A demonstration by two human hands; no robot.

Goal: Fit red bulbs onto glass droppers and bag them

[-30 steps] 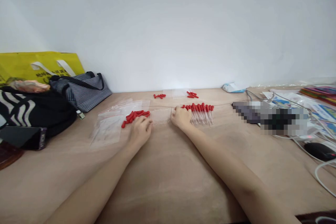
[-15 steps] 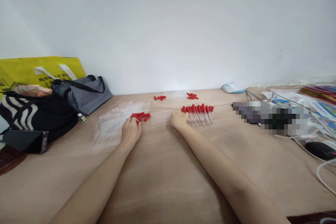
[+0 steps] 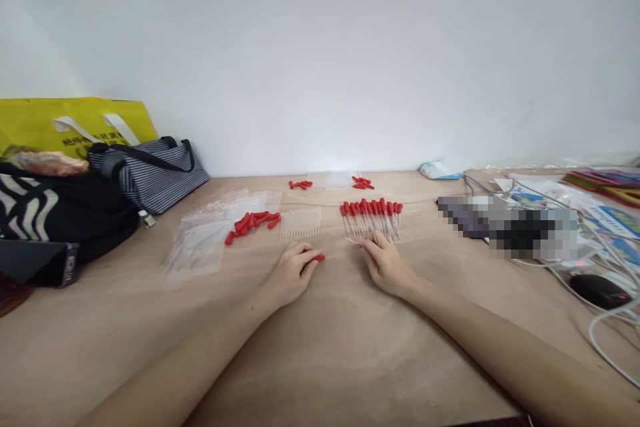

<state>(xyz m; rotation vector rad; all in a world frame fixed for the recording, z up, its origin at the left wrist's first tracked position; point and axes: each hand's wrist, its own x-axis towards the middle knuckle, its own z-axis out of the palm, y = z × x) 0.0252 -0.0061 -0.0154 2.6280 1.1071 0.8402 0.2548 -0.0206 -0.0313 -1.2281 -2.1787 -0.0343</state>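
My left hand [image 3: 293,273] rests on the wooden table [image 3: 320,347], fingers pinched on a small red rubber cap [image 3: 319,257]. My right hand [image 3: 384,264] lies just to its right, fingers closed on a thin clear tube [image 3: 352,241] that points toward the cap. Beyond the hands lie a pile of loose red caps [image 3: 251,223], a row of clear tubes [image 3: 300,223] and a row of tubes with red caps fitted [image 3: 371,217].
Clear zip bags [image 3: 200,240] lie left of the caps. Black, striped and yellow bags [image 3: 95,180] crowd the left edge. More caps and tubes [image 3: 333,181] sit by the wall. Cables, a mouse [image 3: 599,290] and papers fill the right side.
Both hands have drawn back from the piles toward me. The left one now carries a red cap and the right one a clear tube, brought close together.
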